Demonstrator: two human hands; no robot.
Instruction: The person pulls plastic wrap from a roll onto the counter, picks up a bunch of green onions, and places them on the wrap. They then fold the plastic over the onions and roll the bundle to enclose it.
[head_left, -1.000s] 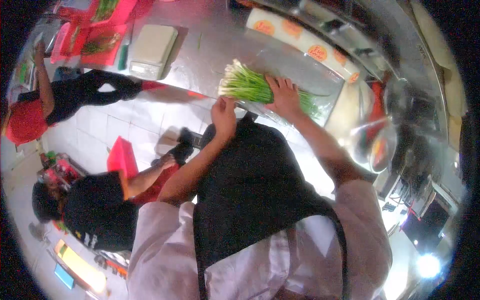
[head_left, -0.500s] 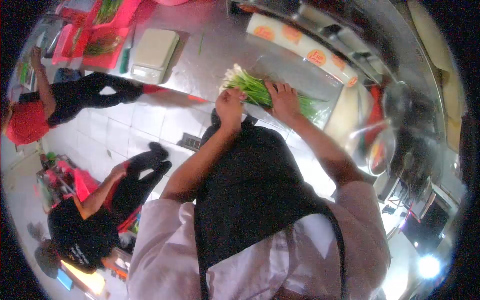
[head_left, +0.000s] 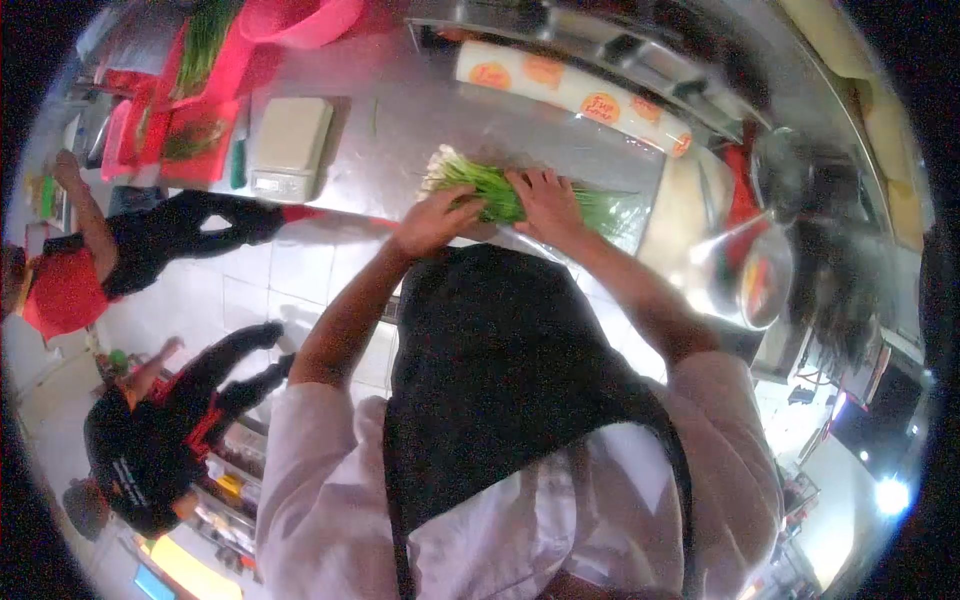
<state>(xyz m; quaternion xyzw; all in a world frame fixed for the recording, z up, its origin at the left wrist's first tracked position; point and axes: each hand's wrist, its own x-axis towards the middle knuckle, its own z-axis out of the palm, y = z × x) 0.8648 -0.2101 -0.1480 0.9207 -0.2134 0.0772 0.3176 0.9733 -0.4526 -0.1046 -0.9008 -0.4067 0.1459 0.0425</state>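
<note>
A bunch of spring onions (head_left: 492, 188) lies on the metal counter, white ends to the left and green leaves to the right. My left hand (head_left: 440, 218) grips the near side of the bunch close to the white ends, fingers curled over the stalks. Across the leaves to its right, my right hand (head_left: 548, 205) presses down with its fingers bent over them. Clear plastic film (head_left: 625, 215) spreads around the leafy end. Behind it rests a long film roll (head_left: 575, 92) with orange printed circles.
A kitchen scale (head_left: 291, 140) stands at left, beside red trays (head_left: 200, 150) with greens. A pale board (head_left: 680, 205) and a metal pan (head_left: 765, 275) are at right. Two other people, one in a red shirt (head_left: 65, 300) and one in black (head_left: 140, 455), are at left.
My left hand has gone from a closed pinch at the counter's near edge to gripping the spring onions. My right hand stays over the leaves. The camera view has shifted slightly.
</note>
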